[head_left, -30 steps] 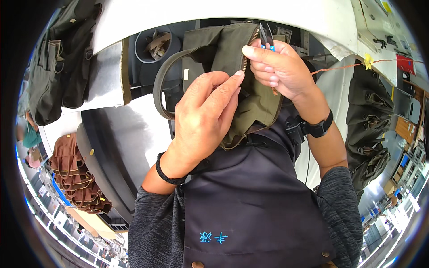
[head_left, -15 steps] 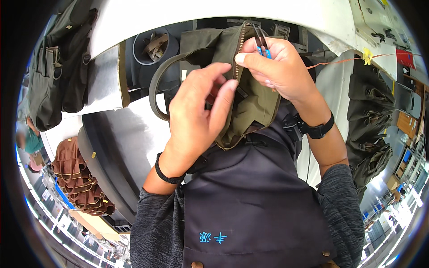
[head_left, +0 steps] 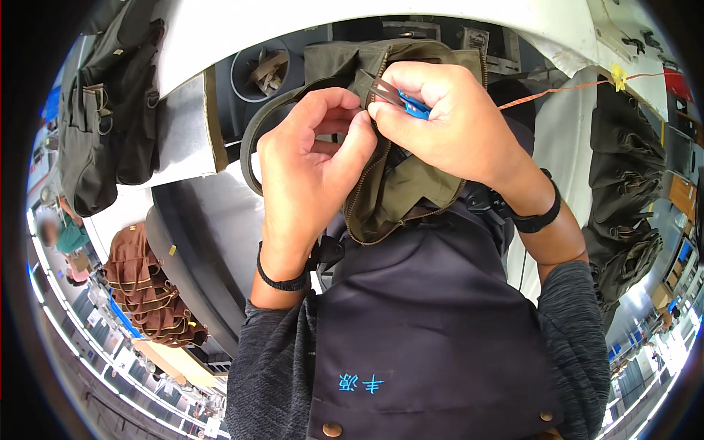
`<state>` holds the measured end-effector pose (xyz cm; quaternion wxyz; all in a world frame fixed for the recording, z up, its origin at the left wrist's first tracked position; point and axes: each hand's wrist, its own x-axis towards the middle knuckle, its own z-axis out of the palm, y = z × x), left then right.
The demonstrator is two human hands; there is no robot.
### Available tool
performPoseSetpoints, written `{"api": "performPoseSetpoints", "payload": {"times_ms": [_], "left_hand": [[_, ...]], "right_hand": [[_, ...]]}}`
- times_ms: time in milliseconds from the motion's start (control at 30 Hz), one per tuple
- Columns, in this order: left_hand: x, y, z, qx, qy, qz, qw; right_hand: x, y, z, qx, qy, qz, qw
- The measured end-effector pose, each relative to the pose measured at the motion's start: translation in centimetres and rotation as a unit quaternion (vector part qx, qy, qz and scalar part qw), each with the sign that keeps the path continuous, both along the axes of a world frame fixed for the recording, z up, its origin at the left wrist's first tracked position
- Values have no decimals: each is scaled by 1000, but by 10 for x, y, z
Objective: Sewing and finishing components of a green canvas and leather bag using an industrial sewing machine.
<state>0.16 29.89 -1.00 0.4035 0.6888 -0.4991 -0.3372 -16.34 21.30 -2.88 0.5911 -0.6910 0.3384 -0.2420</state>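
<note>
An olive-green fabric bag [head_left: 418, 183] lies in front of me with its brass-toothed zip undone and its lighter lining showing. My left hand [head_left: 304, 161] has its thumb and forefinger closed at the zip edge; a thread between them would be too fine to see. In my right hand [head_left: 451, 121] are thread snips [head_left: 413, 105] with blue grips, their dark blades pointing left toward my left fingertips. The right thumb rests by the zip teeth. A looped bag handle [head_left: 253, 139] curves out on the left, partly behind my left hand.
A round bin [head_left: 268, 70] with scraps stands beyond the bag. Dark green bags hang at far left [head_left: 110, 117] and at right [head_left: 623, 169]. Brown bags [head_left: 150, 293] are stacked at lower left. An orange cord [head_left: 554, 92] runs rightward to a yellow tie.
The snips have swung from pointing away to pointing left, across the zip. My right hand has turned and come nearer the left fingertips, whose thumb and forefinger have drawn closer together.
</note>
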Motion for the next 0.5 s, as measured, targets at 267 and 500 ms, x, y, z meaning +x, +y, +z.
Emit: {"api": "performPoseSetpoints", "payload": {"times_ms": [267,500], "left_hand": [[13,4,22,31,-43,-80,995],[12,10,21,33,-58,-112,991]], "right_hand": [[-3,-5,-3,66,-46,12,997],[12,-3,-5,63,-65,-5,996]]}}
